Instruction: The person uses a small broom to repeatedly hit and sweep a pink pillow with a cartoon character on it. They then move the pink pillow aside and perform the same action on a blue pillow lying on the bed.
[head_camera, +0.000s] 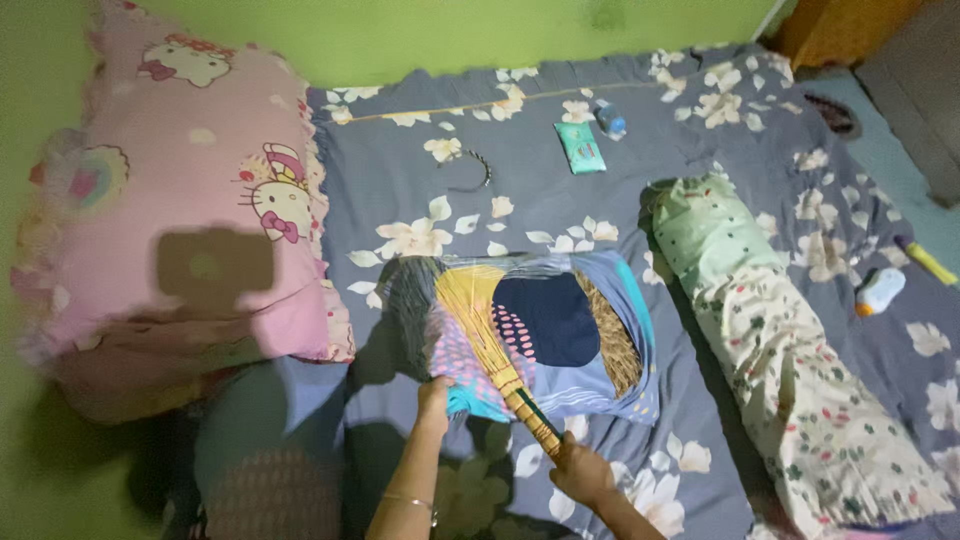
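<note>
The right hand (582, 470) grips the straw broom (490, 340) across the patterned pillow (560, 330) mid-bed, the left hand (434, 398) pinches the pillow's near edge, and a hard stroke toward twelve o'clock could fling the green packet (580, 147).

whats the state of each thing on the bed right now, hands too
left hand: gripping the edge of the patterned pillow
right hand: closed on the broom handle
broom: bristles lying across the pillow
patterned pillow: flat on the bed
bolster: lying lengthwise
pink pillow: propped against the green wall
white bottle: on its side
</note>
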